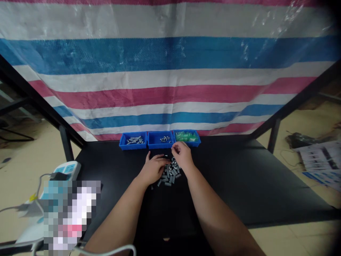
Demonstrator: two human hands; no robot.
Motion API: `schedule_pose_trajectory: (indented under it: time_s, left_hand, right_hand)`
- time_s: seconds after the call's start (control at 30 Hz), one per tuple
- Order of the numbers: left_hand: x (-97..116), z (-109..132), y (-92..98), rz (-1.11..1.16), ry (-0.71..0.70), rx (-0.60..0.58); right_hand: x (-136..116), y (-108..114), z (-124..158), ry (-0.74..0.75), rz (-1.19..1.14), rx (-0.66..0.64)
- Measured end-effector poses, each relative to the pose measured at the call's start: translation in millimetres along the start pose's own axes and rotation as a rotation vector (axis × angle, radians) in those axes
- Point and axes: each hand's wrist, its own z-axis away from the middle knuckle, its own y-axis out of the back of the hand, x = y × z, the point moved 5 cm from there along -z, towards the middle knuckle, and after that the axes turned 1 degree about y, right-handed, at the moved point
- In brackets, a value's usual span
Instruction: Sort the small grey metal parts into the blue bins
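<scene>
A loose pile of grey cylindrical metal pieces and small shiny screw-like parts point(172, 174) lies on the black table. My left hand point(153, 169) rests at the pile's left edge, its fingers stretched over the parts and its thumb apart. Beyond the pile, my right hand point(183, 154) is raised near the front of the trays, with thumb and fingertips pinched together. Whatever may be in that pinch is too small to make out. A blue middle tray point(154, 145) just past my hands holds a few small shiny parts at its right side.
Grey cylinders lie in the left blue tray point(124, 145); green clear-wrapped packets point(186, 136) fill the right one. A striped sheet point(170, 78) hangs behind the table point(226, 185). At left are a power strip point(73, 167) with cables and a pixelated patch.
</scene>
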Motion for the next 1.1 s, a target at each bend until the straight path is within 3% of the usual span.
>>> schedule_pose_trajectory:
  time_s: [0.37,0.53,0.73,0.9,1.1]
  left_hand:
    - [10,-3,1.0,-0.162,0.091,0.106]
    - [4,-3,-0.1,-0.192,0.19,0.142]
    - [0,-2,4.4,-0.136,0.2,0.179]
    - [-11,2,19.8,0.1,0.245,0.374]
    - [-52,7,24.9,0.739,0.395,0.689]
  right_hand:
    - [1,-6,-1,-0.031,-0.052,-0.006]
    - [4,-7,-1,-0.05,-0.054,-0.005]
    - [3,-9,0,-0.086,-0.086,-0.003]
    - [-6,-12,-2,-0.043,-0.241,0.033]
    - [-5,-19,-3,-0.011,-0.389,0.049]
